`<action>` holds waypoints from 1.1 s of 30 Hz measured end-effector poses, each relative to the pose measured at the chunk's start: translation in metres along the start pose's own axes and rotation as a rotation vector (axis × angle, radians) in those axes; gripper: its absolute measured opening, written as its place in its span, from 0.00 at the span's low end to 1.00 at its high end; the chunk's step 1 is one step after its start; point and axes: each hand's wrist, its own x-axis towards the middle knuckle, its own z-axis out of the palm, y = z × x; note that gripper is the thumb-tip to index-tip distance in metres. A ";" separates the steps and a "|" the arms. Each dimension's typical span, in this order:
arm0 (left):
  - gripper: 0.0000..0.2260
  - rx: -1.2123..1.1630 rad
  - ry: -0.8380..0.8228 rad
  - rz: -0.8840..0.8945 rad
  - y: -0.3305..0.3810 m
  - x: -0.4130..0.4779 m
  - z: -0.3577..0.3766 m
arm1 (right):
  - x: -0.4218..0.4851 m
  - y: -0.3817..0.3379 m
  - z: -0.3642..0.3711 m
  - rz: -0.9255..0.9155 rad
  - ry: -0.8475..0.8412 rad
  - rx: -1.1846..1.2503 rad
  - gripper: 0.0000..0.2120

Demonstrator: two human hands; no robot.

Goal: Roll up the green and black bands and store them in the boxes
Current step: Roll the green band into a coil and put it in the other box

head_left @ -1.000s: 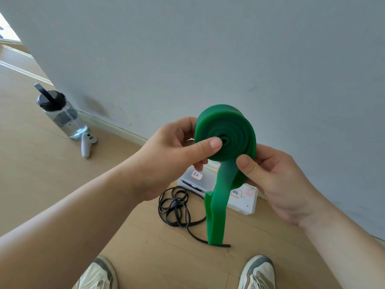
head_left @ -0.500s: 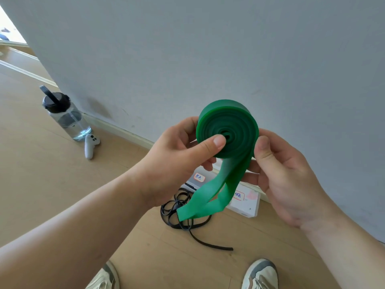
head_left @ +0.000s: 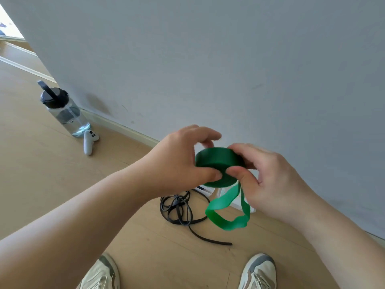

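The green band (head_left: 216, 163) is wound into a thick roll held in front of me, lying nearly flat. My left hand (head_left: 179, 161) grips its left side, thumb under the near edge and fingers over the top. My right hand (head_left: 268, 180) pinches its right side, thumb on the front. A short loose loop of green band hangs below the roll. On the floor beneath lies the black band (head_left: 179, 207) in a loose tangle, one end trailing toward my feet. The white boxes (head_left: 235, 200) sit against the wall, mostly hidden behind my hands and the roll.
A clear water bottle (head_left: 64, 111) with a black lid stands by the wall at left, a white game controller (head_left: 89, 141) beside it. The grey wall (head_left: 229, 69) rises straight ahead. My two shoes (head_left: 258, 272) show at the bottom edge on the wooden floor.
The roll has tipped from upright, face toward me, to nearly flat, and has dropped lower. The hanging green tail has shortened to a small loop. Both hands shifted their grip round the roll.
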 end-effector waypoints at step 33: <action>0.13 -0.922 0.030 -0.096 0.002 0.003 0.017 | 0.006 0.013 -0.007 0.254 0.114 1.048 0.21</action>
